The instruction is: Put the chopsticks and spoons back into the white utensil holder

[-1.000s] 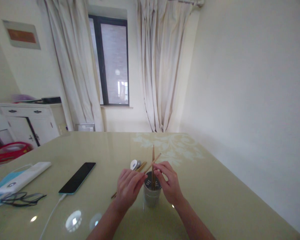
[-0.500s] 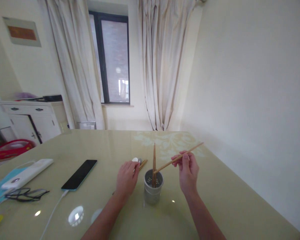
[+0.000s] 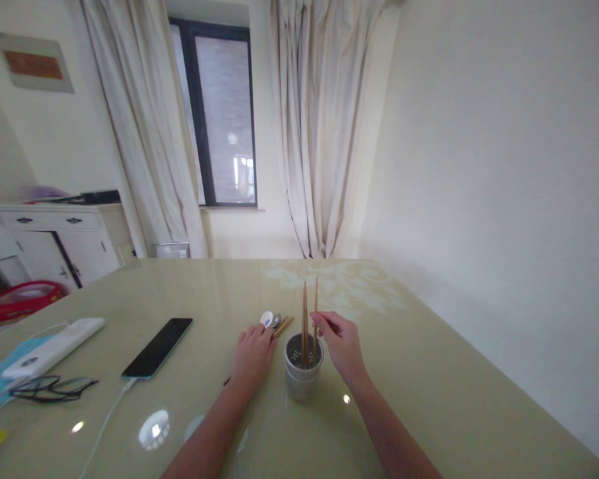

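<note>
At mid-table (image 3: 429, 372), right hand (image 3: 342, 346) pinches one chopstick (image 3: 315, 299) by thumb and forefinger; it stands upright in the perforated metal holder (image 3: 302, 380). Left hand (image 3: 253, 352) lies palm-down over loose chopsticks (image 3: 283, 324); whether it grips them, cannot tell. Judged: sticks light, stiff, smooth; hold at the upper shaft.

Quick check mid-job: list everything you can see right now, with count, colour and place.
cup: one, grey metal, table centre, between the hands
held chopstick: one, brown, upright in cup
other chopsticks: about two, brown, upright in cup
loose chopsticks: several, brown, flat on table left of cup
spoons: two, white and grey, beside loose chopsticks
phone: one, black, table left
glasses: one, dark, far left
table: one, pale green
left hand: on loose chopsticks
right hand: pinching held chopstick
</note>
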Motion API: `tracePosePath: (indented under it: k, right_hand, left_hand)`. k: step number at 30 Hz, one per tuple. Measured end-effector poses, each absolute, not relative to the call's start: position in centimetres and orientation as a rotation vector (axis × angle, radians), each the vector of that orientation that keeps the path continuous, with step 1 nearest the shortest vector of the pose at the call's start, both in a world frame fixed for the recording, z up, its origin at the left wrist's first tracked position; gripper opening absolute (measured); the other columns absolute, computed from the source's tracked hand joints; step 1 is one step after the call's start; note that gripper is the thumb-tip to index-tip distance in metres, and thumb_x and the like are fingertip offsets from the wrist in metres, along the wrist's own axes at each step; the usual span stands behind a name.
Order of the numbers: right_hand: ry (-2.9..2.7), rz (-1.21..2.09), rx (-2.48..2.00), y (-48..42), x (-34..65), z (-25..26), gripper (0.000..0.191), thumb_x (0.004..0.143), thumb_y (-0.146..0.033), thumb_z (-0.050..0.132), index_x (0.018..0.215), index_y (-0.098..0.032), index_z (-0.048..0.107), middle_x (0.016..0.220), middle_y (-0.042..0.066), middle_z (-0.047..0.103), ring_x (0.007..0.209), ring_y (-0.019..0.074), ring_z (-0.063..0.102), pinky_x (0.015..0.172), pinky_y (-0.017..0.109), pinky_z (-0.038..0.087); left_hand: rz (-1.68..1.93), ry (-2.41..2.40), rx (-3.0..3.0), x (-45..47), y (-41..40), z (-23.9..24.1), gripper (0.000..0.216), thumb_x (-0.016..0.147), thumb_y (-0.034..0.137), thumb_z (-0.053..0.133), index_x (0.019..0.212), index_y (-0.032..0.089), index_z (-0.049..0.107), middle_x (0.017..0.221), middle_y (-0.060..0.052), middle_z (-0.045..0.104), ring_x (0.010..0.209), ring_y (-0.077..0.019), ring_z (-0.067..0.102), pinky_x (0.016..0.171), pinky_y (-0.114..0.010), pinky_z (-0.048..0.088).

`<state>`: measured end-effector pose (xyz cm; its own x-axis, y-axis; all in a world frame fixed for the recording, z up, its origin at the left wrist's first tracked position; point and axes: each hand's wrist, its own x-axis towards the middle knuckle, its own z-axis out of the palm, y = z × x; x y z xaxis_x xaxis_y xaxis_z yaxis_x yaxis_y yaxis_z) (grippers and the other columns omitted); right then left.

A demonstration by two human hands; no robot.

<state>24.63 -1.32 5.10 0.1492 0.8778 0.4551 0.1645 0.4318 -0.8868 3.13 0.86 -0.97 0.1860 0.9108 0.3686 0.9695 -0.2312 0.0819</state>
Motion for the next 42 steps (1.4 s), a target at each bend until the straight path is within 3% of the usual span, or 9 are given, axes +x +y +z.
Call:
tracePosePath:
  k: [7, 12, 17, 23, 29, 32, 35, 37, 42]
  right_hand:
    - [-1.454, 0.661, -1.076, -0.9, 24.4, 4.1, 0.036, 0.088, -0.055, 0.075, 0.083, -0.021, 0.086, 0.077, 0.008, 0.076, 0.068, 0.0215, 0.066, 0.062, 0.032, 0.048]
    - [-1.374, 0.733, -1.072, -0.5, 24.1, 3.6, 0.046, 0.086, -0.063, 0.074, 0.084, -0.018, 0.082, 0.079, 0.008, 0.076, 0.071, 0.0227, 0.067, 0.063, 0.032, 0.049]
    - [-1.245, 0.789, -1.040, 0.3, 24.1, 3.1, 0.060, 0.087, -0.075, 0.065, 0.088, -0.018, 0.082, 0.069, 0.004, 0.067, 0.061, 0.0174, 0.057, 0.053, 0.028, 0.043]
    - [-1.149, 0.851, -1.009, 0.6, 23.9, 2.7, 0.064, 0.086, -0.079, 0.063, 0.086, -0.018, 0.080, 0.068, 0.004, 0.063, 0.059, 0.0164, 0.052, 0.053, 0.028, 0.041]
    - [-1.160, 0.783, -1.005, 0.5, 24.0, 2.9, 0.059, 0.089, -0.075, 0.062, 0.092, -0.019, 0.078, 0.071, 0.003, 0.063, 0.063, 0.0174, 0.053, 0.058, 0.030, 0.044]
    - [-1.170, 0.659, -0.992, 0.1, 24.0, 3.4, 0.052, 0.093, -0.069, 0.062, 0.096, -0.019, 0.076, 0.075, 0.003, 0.065, 0.069, 0.0191, 0.058, 0.065, 0.032, 0.047]
    - [-1.219, 0.542, -0.963, -0.8, 24.1, 4.1, 0.041, 0.098, -0.058, 0.062, 0.097, -0.020, 0.075, 0.085, 0.005, 0.070, 0.078, 0.0202, 0.062, 0.072, 0.033, 0.049]
    - [-1.317, 0.464, -0.937, -1.7, 24.1, 4.7, 0.033, 0.102, -0.050, 0.061, 0.099, -0.021, 0.076, 0.089, 0.005, 0.071, 0.080, 0.0199, 0.062, 0.073, 0.033, 0.048]
    - [-1.603, 0.333, -0.794, -3.4, 23.7, 5.3, 0.020, 0.101, -0.038, 0.066, 0.110, -0.025, 0.079, 0.091, 0.005, 0.073, 0.085, 0.0215, 0.062, 0.075, 0.034, 0.048]
  left_hand:
    - [-0.519, -1.801, -2.285, 3.5, 0.9, -1.0, 0.023, 0.103, 0.023, 0.052, 0.110, 0.023, 0.074, 0.112, -0.010, 0.074, 0.108, -0.0270, 0.064, 0.091, -0.040, 0.043]
    - [-0.492, -1.818, -2.250, 3.5, 0.8, -0.9, 0.025, 0.104, 0.022, 0.050, 0.112, 0.021, 0.074, 0.113, -0.011, 0.073, 0.108, -0.0276, 0.063, 0.090, -0.040, 0.044]
    - [-0.440, -1.856, -2.205, 3.5, 0.6, -0.9, 0.027, 0.104, 0.029, 0.051, 0.111, 0.017, 0.074, 0.115, -0.014, 0.070, 0.111, -0.0294, 0.062, 0.092, -0.041, 0.046]
    - [-0.431, -1.851, -2.202, 3.9, 0.3, -0.3, 0.026, 0.104, 0.030, 0.052, 0.109, 0.016, 0.074, 0.116, -0.014, 0.070, 0.110, -0.0302, 0.061, 0.092, -0.042, 0.046]
    - [-0.781, -1.954, -2.233, 4.2, 0.5, 0.1, 0.023, 0.107, 0.031, 0.049, 0.101, 0.018, 0.067, 0.099, -0.010, 0.076, 0.098, -0.0273, 0.068, 0.088, -0.038, 0.049]
    - [-1.123, -1.974, -2.194, 4.2, 0.4, 0.0, 0.022, 0.110, 0.032, 0.044, 0.105, 0.021, 0.062, 0.092, -0.006, 0.076, 0.085, -0.0233, 0.072, 0.077, -0.033, 0.051]
    - [-1.536, -1.694, -2.127, 4.2, 0.0, 0.1, 0.021, 0.110, 0.031, 0.041, 0.113, 0.020, 0.059, 0.096, -0.007, 0.075, 0.081, -0.0207, 0.073, 0.071, -0.031, 0.054]
    - [-1.684, -1.350, -2.120, 4.2, -0.5, 0.3, 0.020, 0.109, 0.025, 0.044, 0.120, 0.020, 0.059, 0.103, -0.009, 0.075, 0.090, -0.0202, 0.073, 0.079, -0.032, 0.058]
    - [-1.591, -0.795, -2.139, 4.0, -1.7, 1.4, 0.032, 0.102, 0.012, 0.058, 0.132, 0.022, 0.063, 0.114, -0.011, 0.076, 0.106, -0.0206, 0.071, 0.094, -0.035, 0.057]
